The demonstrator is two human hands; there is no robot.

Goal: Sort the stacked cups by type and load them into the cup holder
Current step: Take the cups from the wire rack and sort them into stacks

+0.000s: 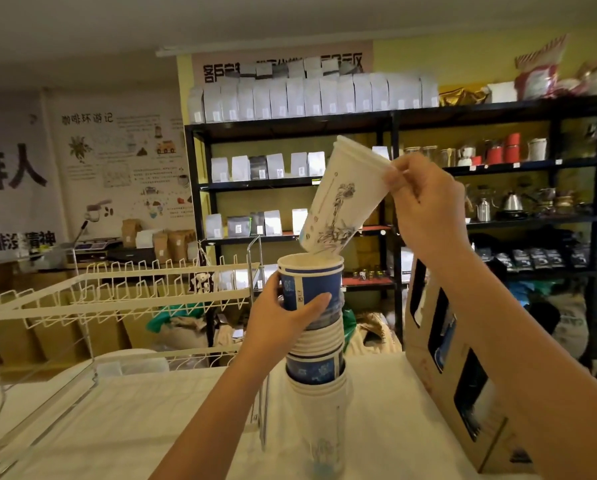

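Observation:
A tall stack of nested paper cups stands on the white table, mixing blue-printed and white ones. My left hand grips the top blue cup of the stack. My right hand pinches the rim of a few nested white cups with a grey drawing, tilted and lifted just above the stack's open top. The brown cardboard cup holder with dark slot openings stands to the right of the stack; blue cups show through its slots.
A white wire rack stands on the table to the left of the stack. Black shelves with bags, kettles and jars fill the background. Sacks and boxes lie on the floor behind the table.

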